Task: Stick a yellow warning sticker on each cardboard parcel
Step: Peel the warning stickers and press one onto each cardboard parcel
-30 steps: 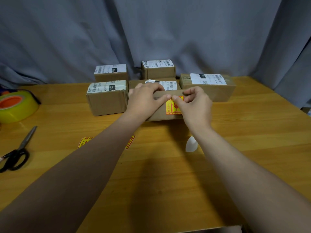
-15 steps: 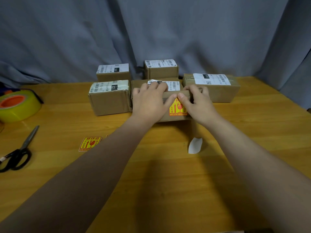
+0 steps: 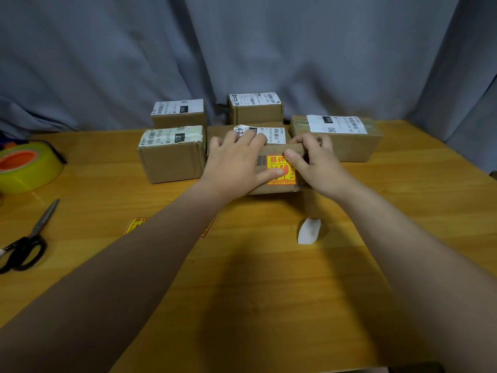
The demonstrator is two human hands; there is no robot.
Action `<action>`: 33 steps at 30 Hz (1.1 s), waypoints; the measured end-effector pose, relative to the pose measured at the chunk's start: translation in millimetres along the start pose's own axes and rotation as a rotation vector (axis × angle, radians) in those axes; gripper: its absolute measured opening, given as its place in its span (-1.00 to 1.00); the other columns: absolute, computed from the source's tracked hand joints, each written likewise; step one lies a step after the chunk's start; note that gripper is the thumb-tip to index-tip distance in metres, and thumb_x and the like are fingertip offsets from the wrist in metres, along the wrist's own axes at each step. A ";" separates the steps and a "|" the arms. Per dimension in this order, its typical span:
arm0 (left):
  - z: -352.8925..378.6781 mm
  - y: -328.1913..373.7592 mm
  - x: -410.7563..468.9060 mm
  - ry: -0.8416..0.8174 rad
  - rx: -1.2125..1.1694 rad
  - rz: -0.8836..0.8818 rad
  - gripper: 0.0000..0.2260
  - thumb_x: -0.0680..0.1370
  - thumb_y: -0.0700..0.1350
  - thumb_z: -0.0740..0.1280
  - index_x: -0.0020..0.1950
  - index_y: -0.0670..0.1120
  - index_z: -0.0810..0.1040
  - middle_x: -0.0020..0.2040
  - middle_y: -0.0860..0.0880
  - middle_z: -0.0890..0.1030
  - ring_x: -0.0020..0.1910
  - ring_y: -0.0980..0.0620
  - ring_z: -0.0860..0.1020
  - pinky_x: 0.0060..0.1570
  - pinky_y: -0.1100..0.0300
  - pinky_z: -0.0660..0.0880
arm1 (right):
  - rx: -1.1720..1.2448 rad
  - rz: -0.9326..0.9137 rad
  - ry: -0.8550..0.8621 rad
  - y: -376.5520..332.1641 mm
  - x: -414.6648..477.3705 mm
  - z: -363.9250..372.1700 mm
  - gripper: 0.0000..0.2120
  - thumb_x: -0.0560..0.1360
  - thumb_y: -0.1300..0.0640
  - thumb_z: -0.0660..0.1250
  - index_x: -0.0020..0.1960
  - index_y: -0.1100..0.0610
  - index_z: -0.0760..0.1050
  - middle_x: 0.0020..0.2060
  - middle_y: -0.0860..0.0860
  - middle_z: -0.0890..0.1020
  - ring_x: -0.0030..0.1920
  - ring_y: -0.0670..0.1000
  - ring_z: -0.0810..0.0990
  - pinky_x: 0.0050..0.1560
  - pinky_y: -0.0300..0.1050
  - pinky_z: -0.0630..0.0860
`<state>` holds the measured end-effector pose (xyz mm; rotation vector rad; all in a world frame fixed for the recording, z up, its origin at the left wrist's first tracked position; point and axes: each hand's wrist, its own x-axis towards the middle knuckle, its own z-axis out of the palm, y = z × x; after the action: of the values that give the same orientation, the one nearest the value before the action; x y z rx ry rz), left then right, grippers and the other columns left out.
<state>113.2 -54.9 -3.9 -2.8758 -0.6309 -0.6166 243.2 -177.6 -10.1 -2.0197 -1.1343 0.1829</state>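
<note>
Both hands are down on the middle brown cardboard parcel [image 3: 277, 149], and you can see why. The left hand [image 3: 236, 162] lies flat over its top, fingers straight, steadying it while the thumb presses the yellow warning sticker with red print [image 3: 278, 164] onto the front face. The right hand [image 3: 314, 162] curls its fingers over the parcel's top edge, thumb on the sticker's upper right corner, rubbing it down, I'd judge. Four more labelled cardboard parcels [image 3: 172, 162] crowd left of, behind and right of that parcel. None shows a sticker from here, though their far sides are out of sight. Nearer than the parcel, a curled white backing slip [image 3: 309, 231] lies on the wooden table [image 3: 255, 292]. Two loose yellow stickers [image 3: 135, 223] peek from under the left forearm, mostly covered. Far left of the parcel, black-handled scissors [image 3: 27, 246] and a yellow tape roll [image 3: 29, 170] are cut off by the frame edge.
</note>
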 end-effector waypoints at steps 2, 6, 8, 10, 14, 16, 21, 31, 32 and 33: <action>0.2 -1.8 -0.3 0.012 -0.046 0.007 -0.46 0.46 0.36 0.12 0.23 -0.01 0.40 0.19 0.01 0.49 0.13 -0.07 0.40 0.05 -0.01 0.26 | 0.009 -0.016 -0.030 5.0 -0.1 -2.2 -0.63 0.53 -0.08 0.26 0.28 0.00 0.34 0.23 0.04 0.23 0.25 0.04 0.37 0.25 -0.08 0.42; 2.0 -3.5 -1.1 0.025 -0.067 0.008 -0.58 0.55 0.25 0.09 0.23 0.00 0.42 0.18 0.02 0.50 0.14 -0.05 0.40 0.09 -0.01 0.25 | -0.072 -0.050 -0.136 10.2 -3.1 -5.8 -0.27 0.26 -0.19 0.50 0.30 -0.06 0.24 0.18 -0.05 0.18 0.29 0.04 0.35 0.33 0.00 0.40; 2.2 -3.5 -1.8 0.034 -0.085 0.009 -0.62 0.58 0.19 0.07 0.22 -0.01 0.43 0.18 0.01 0.51 0.14 -0.05 0.41 0.09 0.00 0.24 | -0.110 -0.053 -0.174 9.9 -4.3 -7.3 -0.14 0.15 -0.21 0.56 0.30 -0.08 0.20 0.19 -0.07 0.16 0.31 0.04 0.32 0.35 -0.01 0.37; 2.2 -4.4 -2.2 0.055 -0.107 0.005 -0.67 0.60 0.14 0.05 0.20 -0.01 0.44 0.16 0.01 0.51 0.12 -0.06 0.41 0.08 0.00 0.24 | -0.086 -0.059 -0.176 12.1 -5.5 -9.7 -0.18 0.18 -0.16 0.56 0.31 -0.08 0.21 0.20 -0.06 0.17 0.30 0.01 0.32 0.33 -0.07 0.37; 3.2 -5.3 -5.2 0.038 -0.078 0.001 -0.55 0.56 0.25 0.04 0.23 -0.01 0.44 0.18 -0.01 0.52 0.13 -0.07 0.42 0.10 -0.01 0.26 | 0.018 -0.076 -0.090 14.1 -9.3 -7.5 -0.62 0.53 -0.01 0.28 0.31 0.01 0.31 0.19 -0.03 0.21 0.27 -0.03 0.34 0.04 -0.54 0.33; 5.3 -2.0 -9.3 0.023 0.063 0.027 -0.28 0.39 0.47 0.01 0.27 -0.04 0.42 0.18 -0.03 0.52 0.11 -0.09 0.45 0.07 -0.02 0.31 | 0.012 -0.051 -0.034 11.1 -10.1 -1.6 -0.69 0.59 -0.05 0.14 0.28 0.02 0.32 0.17 -0.02 0.21 0.28 0.00 0.34 0.04 -0.54 0.30; 4.4 -2.3 -10.6 0.019 0.058 0.043 -0.30 0.36 0.46 -0.01 0.25 0.01 0.45 0.16 -0.01 0.51 0.10 -0.10 0.43 0.04 -0.01 0.28 | -0.107 -0.048 0.051 9.7 -11.5 7.9 -0.52 0.44 -0.18 0.33 0.22 0.04 0.32 0.18 0.01 0.25 0.15 0.02 0.42 0.14 -0.07 0.45; 12.0 -1.8 -23.2 0.094 -0.015 0.024 -0.55 0.54 0.23 0.03 0.20 0.01 0.52 0.08 -0.04 0.56 0.05 -0.13 0.48 0.01 -0.02 0.33 | -0.114 -0.090 0.054 14.2 -22.8 13.8 -0.33 0.31 -0.24 0.42 0.28 0.05 0.29 0.20 0.00 0.22 0.19 -0.03 0.37 0.18 -0.13 0.44; 12.5 -0.9 -25.3 0.103 -0.023 0.018 -0.55 0.54 0.21 0.04 0.19 0.01 0.54 0.06 -0.04 0.57 0.04 -0.14 0.48 0.00 -0.02 0.34 | -0.139 -0.097 0.049 15.1 -23.9 13.1 -0.27 0.27 -0.23 0.47 0.28 0.06 0.28 0.22 0.01 0.22 0.20 -0.02 0.37 0.19 -0.13 0.43; 12.2 -0.6 -26.8 0.097 -0.044 0.007 -0.56 0.55 0.19 0.03 0.19 0.01 0.54 0.06 -0.03 0.57 0.05 -0.13 0.48 0.02 -0.02 0.33 | -0.147 -0.108 0.054 16.4 -25.1 12.5 -0.29 0.27 -0.19 0.49 0.27 0.07 0.29 0.23 0.03 0.23 0.22 0.00 0.37 0.22 -0.10 0.44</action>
<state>95.2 -61.8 -26.2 -2.8659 -0.5997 -0.7727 233.3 -194.5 -36.0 -2.0710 -1.2503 -0.0093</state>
